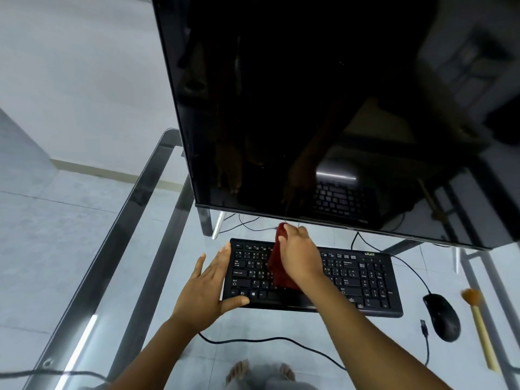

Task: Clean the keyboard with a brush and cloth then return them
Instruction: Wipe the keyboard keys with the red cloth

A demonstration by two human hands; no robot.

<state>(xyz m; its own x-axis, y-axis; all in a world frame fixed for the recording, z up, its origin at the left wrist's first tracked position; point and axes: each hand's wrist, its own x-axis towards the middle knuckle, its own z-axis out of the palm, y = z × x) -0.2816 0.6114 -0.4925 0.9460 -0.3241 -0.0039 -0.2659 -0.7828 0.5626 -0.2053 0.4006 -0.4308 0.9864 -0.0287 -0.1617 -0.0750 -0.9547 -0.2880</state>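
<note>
A black keyboard (312, 277) lies flat on a glass desk (146, 209), just in front of a big dark monitor (309, 108) whose lower edge hangs over its far side. The person's right hand (298, 257) is closed around a dark red cloth (277, 266) and presses it down on the middle-left keys, the cloth bunched under the palm and trailing toward the near rows. The left hand (208, 285) is spread open, fingers apart, braced against the keyboard's left end with the thumb hooked over the near left corner. Off to the right, well apart from the keyboard, the brush (478, 325) lies on the glass with its pale handle pointing toward the person and its orange-brown bristles away. Between brush and keyboard sits a black mouse (441, 316), its cable (405, 266) looping back behind the monitor. Nothing here serves as a container; everything rests straight on the glass.
</note>
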